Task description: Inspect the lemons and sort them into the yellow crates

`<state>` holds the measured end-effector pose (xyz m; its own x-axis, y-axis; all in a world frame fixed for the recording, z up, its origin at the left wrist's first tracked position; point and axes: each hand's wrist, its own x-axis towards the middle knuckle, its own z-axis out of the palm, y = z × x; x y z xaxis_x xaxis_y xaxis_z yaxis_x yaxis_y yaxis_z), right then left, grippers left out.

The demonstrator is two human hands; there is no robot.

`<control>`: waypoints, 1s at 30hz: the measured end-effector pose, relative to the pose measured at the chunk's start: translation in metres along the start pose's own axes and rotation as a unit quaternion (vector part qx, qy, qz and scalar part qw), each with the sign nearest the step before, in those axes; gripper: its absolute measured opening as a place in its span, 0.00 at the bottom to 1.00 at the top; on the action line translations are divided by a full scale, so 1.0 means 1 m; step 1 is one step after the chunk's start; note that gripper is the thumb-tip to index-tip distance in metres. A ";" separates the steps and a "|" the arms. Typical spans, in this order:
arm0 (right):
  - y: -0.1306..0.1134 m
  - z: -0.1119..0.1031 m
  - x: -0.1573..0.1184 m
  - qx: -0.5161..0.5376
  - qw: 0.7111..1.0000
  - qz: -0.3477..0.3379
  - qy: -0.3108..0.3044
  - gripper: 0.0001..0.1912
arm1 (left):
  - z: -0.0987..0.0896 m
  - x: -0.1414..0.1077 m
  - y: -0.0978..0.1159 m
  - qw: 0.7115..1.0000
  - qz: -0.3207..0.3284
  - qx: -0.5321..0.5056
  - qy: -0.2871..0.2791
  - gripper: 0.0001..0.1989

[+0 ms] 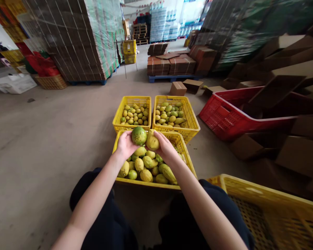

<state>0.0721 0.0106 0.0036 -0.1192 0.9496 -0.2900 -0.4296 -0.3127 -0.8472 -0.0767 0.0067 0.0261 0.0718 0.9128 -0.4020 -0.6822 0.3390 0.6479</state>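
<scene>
My left hand (125, 145) holds a round green fruit (139, 135) with dark specks. Beside it, my right hand (165, 146) is closed on a yellow fruit (152, 140), and the two fruits are close together. Both hands are over the near yellow crate (189, 163), which holds many yellow and greenish fruits (146, 175). Beyond it stand two more yellow crates side by side: the left one (117, 116) has small yellow fruits with a green one among them, and the right one (191, 114) has green and yellow fruits.
A red crate (221, 118) with cardboard in it stands at the right, among loose boxes (299, 152). Another yellow crate (271, 194) is at the lower right. Wrapped stacks and a blue pallet (172, 78) with flattened cardboard stand farther back.
</scene>
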 end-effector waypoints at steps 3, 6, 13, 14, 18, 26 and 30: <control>-0.001 0.000 0.004 0.029 0.998 0.057 0.027 0.09 | 0.000 0.004 -0.003 1.000 -0.030 -0.006 -0.002 0.14; -0.002 0.002 0.003 0.045 0.993 0.099 0.048 0.07 | -0.001 0.008 -0.006 0.999 -0.037 -0.008 0.035 0.13; -0.007 0.006 -0.004 0.093 0.990 0.093 0.056 0.09 | -0.003 0.007 -0.009 0.997 -0.039 -0.055 0.048 0.14; -0.008 0.006 -0.003 0.104 0.988 0.098 0.064 0.08 | -0.003 0.007 -0.010 0.996 -0.049 -0.069 0.042 0.14; -0.010 0.005 0.002 0.156 0.979 0.103 0.082 0.10 | -0.003 0.008 -0.012 0.992 -0.074 -0.098 0.029 0.17; -0.004 0.004 0.001 0.184 0.976 0.113 0.010 0.13 | -0.007 0.009 -0.008 0.988 -0.065 -0.141 -0.007 0.12; -0.006 0.005 -0.003 0.180 0.979 0.096 -0.014 0.18 | -0.009 0.010 -0.010 0.990 -0.062 -0.128 -0.023 0.13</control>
<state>0.0705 0.0101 0.0117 -0.2515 0.8760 -0.4115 -0.6833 -0.4619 -0.5655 -0.0759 0.0104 0.0100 0.1948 0.8794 -0.4343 -0.8281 0.3848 0.4076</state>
